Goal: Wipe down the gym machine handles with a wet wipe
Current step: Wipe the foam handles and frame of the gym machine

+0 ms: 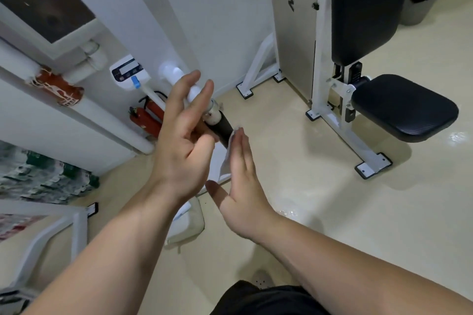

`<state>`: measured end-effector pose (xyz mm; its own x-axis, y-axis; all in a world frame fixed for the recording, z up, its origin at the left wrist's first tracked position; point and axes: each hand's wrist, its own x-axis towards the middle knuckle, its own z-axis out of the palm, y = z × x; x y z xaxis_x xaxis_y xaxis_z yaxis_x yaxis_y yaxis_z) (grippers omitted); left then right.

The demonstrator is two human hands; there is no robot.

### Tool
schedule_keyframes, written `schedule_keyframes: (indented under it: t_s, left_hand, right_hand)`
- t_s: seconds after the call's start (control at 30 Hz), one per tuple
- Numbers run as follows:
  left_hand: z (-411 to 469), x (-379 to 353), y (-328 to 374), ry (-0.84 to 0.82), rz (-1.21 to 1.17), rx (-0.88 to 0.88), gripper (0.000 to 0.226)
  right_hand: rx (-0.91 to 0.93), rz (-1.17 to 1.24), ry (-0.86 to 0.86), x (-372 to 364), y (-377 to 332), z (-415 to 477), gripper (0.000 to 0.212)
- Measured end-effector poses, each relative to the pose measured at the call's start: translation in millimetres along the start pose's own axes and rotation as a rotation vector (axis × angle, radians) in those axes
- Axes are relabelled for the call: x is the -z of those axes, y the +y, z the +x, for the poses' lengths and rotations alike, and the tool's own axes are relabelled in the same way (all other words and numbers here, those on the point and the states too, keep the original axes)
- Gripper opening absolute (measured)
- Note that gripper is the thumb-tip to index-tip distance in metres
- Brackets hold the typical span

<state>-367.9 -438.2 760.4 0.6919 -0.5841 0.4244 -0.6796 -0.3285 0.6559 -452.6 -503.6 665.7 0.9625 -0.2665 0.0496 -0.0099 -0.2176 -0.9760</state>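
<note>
A black machine handle (222, 130) on a white arm (179, 84) sticks out in the middle of the view. My left hand (183, 140) lies over the arm and handle from the left, fingers straight and spread. My right hand (242, 181) is flat, fingers straight, and presses a white wet wipe (226, 161) against the right side of the handle. Most of the wipe is hidden between my two hands.
A gym machine with a black seat (404, 107), black back pad (366, 7) and white frame (322, 59) stands at the right. Red fire extinguishers (148, 116) lean by the wall at left. A white bag (186, 225) lies on the beige floor below my hands.
</note>
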Motion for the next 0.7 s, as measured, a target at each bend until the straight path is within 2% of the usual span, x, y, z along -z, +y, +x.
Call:
schedule_keyframes:
  t_s: [0.13,0.3,0.4,0.47,0.5,0.6,0.63,0.7]
  left_hand:
    - [3,1,0,-0.051,-0.103,0.037,0.081]
    - [6,10,-7,-0.133,-0.029,-0.121,0.083]
    - [-11,16,-13,0.032,-0.019,-0.189,0.066]
    - [-31,14,-18,0.153,-0.086,-0.083,0.056]
    - [-40,13,-22,0.159,-0.137,0.003,0.053]
    - [-49,15,-40,-0.033,-0.304,0.295,0.037]
    - [-48,18,-46,-0.115,-0.356,0.347,0.03]
    - [-43,25,-54,-0.23,-0.407,0.336,0.018]
  right_hand:
    - [0.097,-0.09,0.083,2,-5,3,0.096]
    - [0.064,-0.13,0.128,21,0,21,0.09]
    - [0.112,-0.136,0.171,16,-10,4,0.087]
    - [0.143,-0.169,0.251,2,-13,-6,0.082]
    - [0.146,-0.192,0.289,-6,-14,-9,0.08]
    - [0.116,-0.191,0.335,-31,-16,-12,0.08]
    - [0.102,-0.181,0.343,-39,-19,-13,0.081]
    - [0.066,-0.183,0.363,-54,-26,-16,0.083]
